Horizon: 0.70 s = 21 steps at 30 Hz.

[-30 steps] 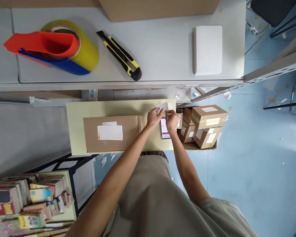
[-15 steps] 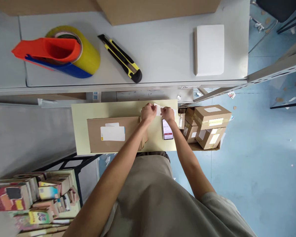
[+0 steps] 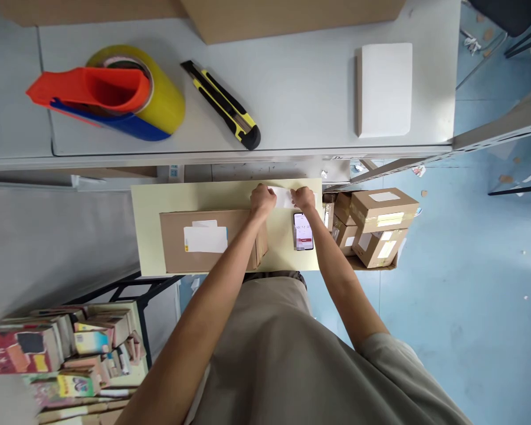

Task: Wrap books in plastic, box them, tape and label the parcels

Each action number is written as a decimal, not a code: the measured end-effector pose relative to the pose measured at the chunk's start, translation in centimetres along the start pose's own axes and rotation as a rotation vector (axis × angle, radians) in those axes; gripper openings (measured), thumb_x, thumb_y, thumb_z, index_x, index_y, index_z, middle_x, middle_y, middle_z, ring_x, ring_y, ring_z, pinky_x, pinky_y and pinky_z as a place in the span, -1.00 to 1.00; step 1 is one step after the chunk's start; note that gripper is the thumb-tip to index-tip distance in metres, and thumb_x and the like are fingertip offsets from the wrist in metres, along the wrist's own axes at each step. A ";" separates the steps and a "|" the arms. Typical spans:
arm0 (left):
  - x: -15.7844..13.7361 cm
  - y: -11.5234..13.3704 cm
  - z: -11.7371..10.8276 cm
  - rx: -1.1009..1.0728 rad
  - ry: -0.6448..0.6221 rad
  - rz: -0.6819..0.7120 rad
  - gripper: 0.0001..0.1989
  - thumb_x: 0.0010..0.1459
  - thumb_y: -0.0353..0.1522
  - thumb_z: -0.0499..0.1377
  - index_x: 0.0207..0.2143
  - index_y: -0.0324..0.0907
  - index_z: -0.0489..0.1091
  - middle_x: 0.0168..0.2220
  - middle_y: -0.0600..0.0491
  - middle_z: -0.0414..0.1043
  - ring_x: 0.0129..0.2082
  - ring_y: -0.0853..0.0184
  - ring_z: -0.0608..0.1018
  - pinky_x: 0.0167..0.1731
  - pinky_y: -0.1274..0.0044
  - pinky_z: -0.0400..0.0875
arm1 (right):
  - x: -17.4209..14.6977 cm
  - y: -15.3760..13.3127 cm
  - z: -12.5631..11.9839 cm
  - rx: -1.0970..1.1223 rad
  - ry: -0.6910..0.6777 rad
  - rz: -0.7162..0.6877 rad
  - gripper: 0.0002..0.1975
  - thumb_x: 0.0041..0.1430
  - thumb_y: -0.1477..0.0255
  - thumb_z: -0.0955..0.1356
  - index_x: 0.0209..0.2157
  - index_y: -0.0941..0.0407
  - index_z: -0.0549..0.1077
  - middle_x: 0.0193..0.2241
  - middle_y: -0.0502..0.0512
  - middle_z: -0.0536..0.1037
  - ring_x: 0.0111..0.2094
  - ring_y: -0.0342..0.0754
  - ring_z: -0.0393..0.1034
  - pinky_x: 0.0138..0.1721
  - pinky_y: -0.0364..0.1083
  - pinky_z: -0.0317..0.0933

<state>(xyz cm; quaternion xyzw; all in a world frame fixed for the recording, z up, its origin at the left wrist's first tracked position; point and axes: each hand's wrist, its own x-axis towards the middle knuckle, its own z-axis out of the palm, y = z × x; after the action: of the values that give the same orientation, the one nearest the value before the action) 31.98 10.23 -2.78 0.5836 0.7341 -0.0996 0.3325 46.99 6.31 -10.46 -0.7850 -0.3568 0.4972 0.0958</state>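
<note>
Between my two hands a white paper label (image 3: 282, 198) is stretched over the pale yellow board (image 3: 194, 198). My left hand (image 3: 264, 199) is closed on the label's left end. At its right end my right hand (image 3: 302, 198) pinches it, fingers bent. Just below my right hand lies a phone (image 3: 303, 232) with a timer on its lit screen. To the left, a long cardboard box (image 3: 172, 242) rests on the board, its end flap near my left forearm. White labels (image 3: 206, 239) are stuck on the box top.
On the grey shelf (image 3: 301, 88) ahead lie a tape dispenser (image 3: 163, 106), a box cutter (image 3: 225, 106) and a white stack (image 3: 386, 88). Small cardboard boxes (image 3: 383, 221) are piled right of the board. Books (image 3: 30, 348) fill a rack at lower left.
My hands have moved apart, my left hand slightly leftward, and more of the white label shows between them. The whole view has shifted a little.
</note>
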 end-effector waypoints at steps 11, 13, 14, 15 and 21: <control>-1.2 0.8 -1.1 0.002 -0.059 0.006 -0.69 0.45 -0.36 0.13 0.04 -0.30 0.63 0.03 -0.35 0.69 0.11 -0.04 0.70 0.08 0.33 0.51 | -0.4 -0.1 -0.8 0.023 -0.008 0.040 -0.64 0.45 0.43 0.39 -0.49 0.14 0.59 -0.60 0.07 0.64 -0.56 -0.11 0.56 -0.17 -0.18 0.47; -1.6 1.1 -1.9 0.036 -0.070 0.042 -0.71 0.45 -0.33 0.16 0.02 -0.27 0.64 0.03 -0.34 0.69 0.10 -0.04 0.70 0.11 0.32 0.50 | -0.2 0.0 -1.0 0.022 0.000 0.048 -0.64 0.45 0.43 0.39 -0.49 0.14 0.59 -0.61 0.07 0.64 -0.55 -0.11 0.58 -0.15 -0.19 0.47; -1.8 1.2 -2.3 0.057 -0.072 0.063 -0.71 0.45 -0.32 0.17 0.00 -0.27 0.65 0.02 -0.33 0.69 0.10 -0.04 0.70 0.12 0.33 0.49 | -0.2 0.0 -1.1 0.025 -0.001 0.052 -0.64 0.45 0.43 0.40 -0.49 0.14 0.59 -0.61 0.07 0.64 -0.55 -0.12 0.58 -0.16 -0.20 0.47; -1.9 1.3 -2.7 0.081 -0.070 0.083 -0.71 0.46 -0.31 0.17 -0.02 -0.26 0.66 0.02 -0.33 0.69 0.09 -0.04 0.70 0.12 0.34 0.49 | -0.1 0.0 -1.1 0.031 -0.005 0.056 -0.63 0.46 0.41 0.40 -0.49 0.14 0.58 -0.60 0.07 0.65 -0.55 -0.13 0.58 -0.18 -0.22 0.46; -2.1 1.3 -4.2 0.170 -0.069 0.155 -0.69 0.45 -0.36 0.13 -0.01 -0.26 0.67 0.05 -0.34 0.68 0.08 -0.04 0.69 0.09 0.32 0.49 | -0.1 -0.2 0.4 0.091 -0.050 0.086 -0.57 0.50 0.29 0.40 -0.50 0.11 0.55 -0.45 0.12 0.74 -0.58 -0.17 0.58 -0.32 -0.27 0.45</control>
<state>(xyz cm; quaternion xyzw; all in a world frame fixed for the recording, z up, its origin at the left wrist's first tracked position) 31.81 11.21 1.94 0.6609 0.6639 -0.1556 0.3135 46.58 6.29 -10.48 -0.7819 -0.3022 0.5358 0.1010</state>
